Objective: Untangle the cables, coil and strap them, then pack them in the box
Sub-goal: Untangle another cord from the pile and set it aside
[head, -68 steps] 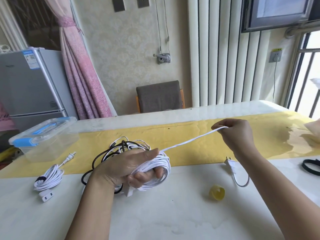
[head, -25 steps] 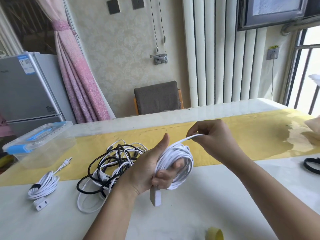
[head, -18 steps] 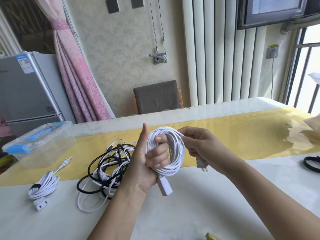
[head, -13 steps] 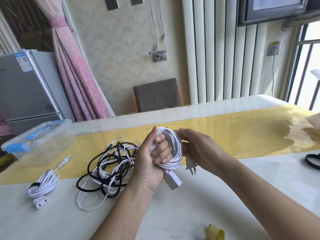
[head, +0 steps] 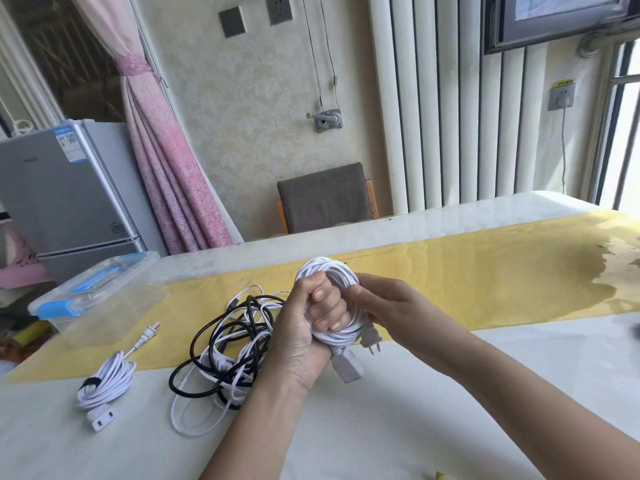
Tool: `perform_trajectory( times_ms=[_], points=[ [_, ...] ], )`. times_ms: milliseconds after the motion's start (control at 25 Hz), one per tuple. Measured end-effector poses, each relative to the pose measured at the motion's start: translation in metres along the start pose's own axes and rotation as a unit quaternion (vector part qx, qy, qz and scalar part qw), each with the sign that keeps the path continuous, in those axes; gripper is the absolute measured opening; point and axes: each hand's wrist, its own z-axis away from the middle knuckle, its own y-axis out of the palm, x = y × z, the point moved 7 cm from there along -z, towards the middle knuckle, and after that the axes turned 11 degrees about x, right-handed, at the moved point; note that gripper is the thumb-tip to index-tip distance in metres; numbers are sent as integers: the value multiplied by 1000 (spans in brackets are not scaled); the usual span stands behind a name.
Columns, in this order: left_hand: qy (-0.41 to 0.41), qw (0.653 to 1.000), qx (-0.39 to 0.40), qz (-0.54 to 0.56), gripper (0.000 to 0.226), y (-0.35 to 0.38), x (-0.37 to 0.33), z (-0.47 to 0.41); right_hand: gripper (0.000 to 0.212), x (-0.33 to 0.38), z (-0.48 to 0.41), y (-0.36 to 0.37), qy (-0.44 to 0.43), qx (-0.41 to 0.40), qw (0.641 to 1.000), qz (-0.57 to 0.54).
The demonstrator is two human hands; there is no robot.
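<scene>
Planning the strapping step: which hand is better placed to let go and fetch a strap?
Right. The left hand has its fingers curled through the white coil, holding the loops together. The right hand only holds the coil's side, so it can probably leave.

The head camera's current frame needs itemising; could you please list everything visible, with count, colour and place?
held coil: one, white, between both hands
plug: one, white, dangling below the held coil
tangled cables: one heap, black and white, left of the hands
strapped coil: one, white with black strap, front left
box: one, clear with blue lid fittings, far left
table: one, white, yellow runner across it
chair: one, grey-brown, behind the table
fridge: one, silver, back left
curtain: one, pink, tied back
left grip: bare hand, fingers curled through the held coil
right grip: bare hand, gripping the held coil's right side
</scene>
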Motion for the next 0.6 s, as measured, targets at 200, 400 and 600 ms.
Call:
perform_trajectory(
  times_ms=[200,400,600],
  points=[
    [-64,997,45,-3,39,-11,-10,5,39,4,3,7,33,44,995,81],
    [-50,970,-97,-219,32,-27,-9,4,33,7,4,-15,34,-9,978,208],
    [29,919,-87,-383,33,-15,-12,4,22,7,10,-21,88,39,982,161]
  ],
)
